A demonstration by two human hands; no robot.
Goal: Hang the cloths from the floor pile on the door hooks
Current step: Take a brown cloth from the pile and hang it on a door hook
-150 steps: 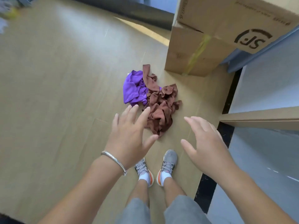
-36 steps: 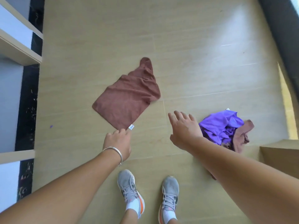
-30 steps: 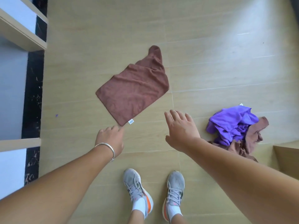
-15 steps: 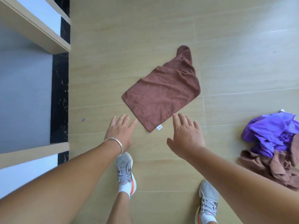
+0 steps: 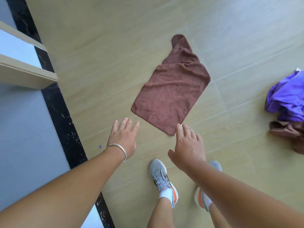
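— Now, item one: brown cloth (image 5: 171,94). Location?
— Flat on the wooden floor (image 5: 115,46), spread out, far corner bunched into a small twist. Near corner just ahead of the right hand (image 5: 189,147).

— Hands?
— Left hand (image 5: 123,137): fingers straight and spread, holding nothing, short of the cloth's near edge. Right hand: likewise spread and empty, fingertips at the near corner; contact cannot be told.

— Handling?
— Judged light, soft, limp; terry-like nap, so not slippery. Will sag and fold when lifted. Nothing fragile.

— Where to take hold?
— Probably pinch the near corner or near edge, then lift so it hangs free for a hook.

— Item two?
— Remaining pile at the right edge: purple cloth (image 5: 287,96) crumpled over more brown cloth (image 5: 289,134), well apart from item one
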